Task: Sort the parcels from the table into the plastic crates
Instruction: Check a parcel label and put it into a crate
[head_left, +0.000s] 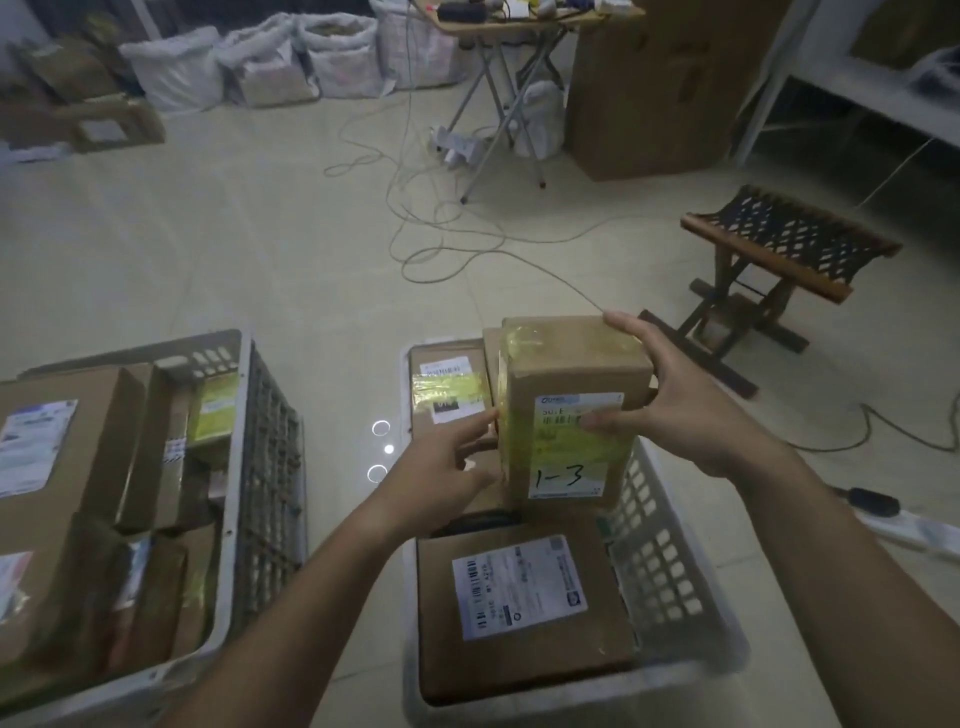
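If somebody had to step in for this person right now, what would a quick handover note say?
Right hand grips the upright parcel marked 1-3, fingers over its top and thumb on the label. Left hand touches its left side with straight fingers.
The parcel is held over the right crate, which already contains a flat labelled parcel at the near end and another at the far end.
The left crate is packed with several parcels.
Left to do: set this parcel down in the right crate. The table with unsorted parcels is out of view, so the remainder is unknown.

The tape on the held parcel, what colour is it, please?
Yellow tape on the brown parcel, head view.
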